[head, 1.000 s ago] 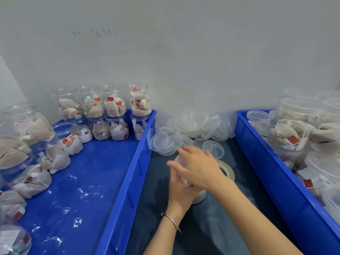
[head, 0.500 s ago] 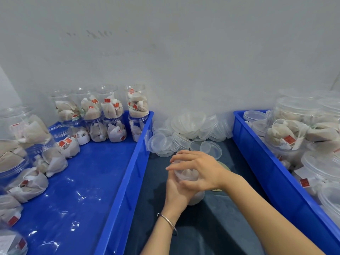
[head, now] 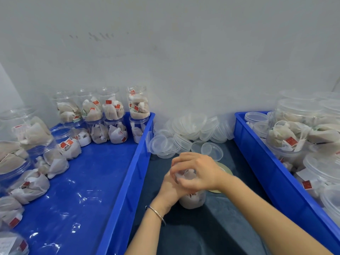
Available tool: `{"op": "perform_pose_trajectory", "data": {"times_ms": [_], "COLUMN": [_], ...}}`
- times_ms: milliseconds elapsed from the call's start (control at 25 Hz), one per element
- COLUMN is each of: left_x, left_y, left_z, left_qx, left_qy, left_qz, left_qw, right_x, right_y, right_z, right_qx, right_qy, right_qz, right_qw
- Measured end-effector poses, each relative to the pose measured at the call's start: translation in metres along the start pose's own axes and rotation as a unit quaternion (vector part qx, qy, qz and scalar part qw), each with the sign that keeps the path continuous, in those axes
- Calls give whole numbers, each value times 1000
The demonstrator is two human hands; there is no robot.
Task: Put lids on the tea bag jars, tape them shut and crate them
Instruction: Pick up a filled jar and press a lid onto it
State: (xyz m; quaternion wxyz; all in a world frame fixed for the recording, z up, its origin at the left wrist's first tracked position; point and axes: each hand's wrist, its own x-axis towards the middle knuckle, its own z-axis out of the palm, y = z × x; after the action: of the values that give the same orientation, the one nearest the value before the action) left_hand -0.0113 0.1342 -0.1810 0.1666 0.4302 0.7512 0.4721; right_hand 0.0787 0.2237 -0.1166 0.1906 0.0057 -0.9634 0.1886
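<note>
A clear plastic jar of tea bags stands on the dark cloth between two blue crates. My left hand wraps around its side, a thin bracelet on the wrist. My right hand sits on top of the jar with fingers curled over the clear lid. A roll of tape lies flat just behind my right wrist, mostly hidden. Loose clear lids lie piled behind the jar by the wall.
The left blue crate holds several stacked jars of tea bags along its back and left side. The right blue crate is packed with lidded jars. A grey wall stands close behind.
My right hand has shifted from the jar's far side onto its top, covering the lid. The left hand stays wrapped round the jar. The view has tilted slightly.
</note>
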Motion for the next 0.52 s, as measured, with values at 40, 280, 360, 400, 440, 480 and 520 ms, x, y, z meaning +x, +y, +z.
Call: {"op": "perform_pose_trajectory", "data": {"times_ms": [40,280,360,400,440,480,520], "left_x": [1,-5,-5,-5,-5,-7,-6], "left_y": [5,-5,-1,-4,-4,-4,-6], "left_z": [2,-1,-4,-1,-1,0,2], "left_qx": [66,-19,-28,-79,-90,-98,-65], "left_qy": [39,10,-7,-14,-3,15,33], "left_qz": [29,48,71,59,51,42,38], "left_qw": [997,999,997,995,995,994,997], "right_x": [-3,-7,-10,-10,-10,-10,-10], "right_y": [-3,-11,3,7,8,7,5], "right_z": [11,22,1,-6,-7,-4,3], "right_qx": [-64,-219,-127,-100,-93,-109,-137], "right_qy": [52,-15,-88,-98,-90,-73,-48], "right_qz": [9,97,40,27,26,37,51], "right_qw": [997,971,987,990,991,991,988]}}
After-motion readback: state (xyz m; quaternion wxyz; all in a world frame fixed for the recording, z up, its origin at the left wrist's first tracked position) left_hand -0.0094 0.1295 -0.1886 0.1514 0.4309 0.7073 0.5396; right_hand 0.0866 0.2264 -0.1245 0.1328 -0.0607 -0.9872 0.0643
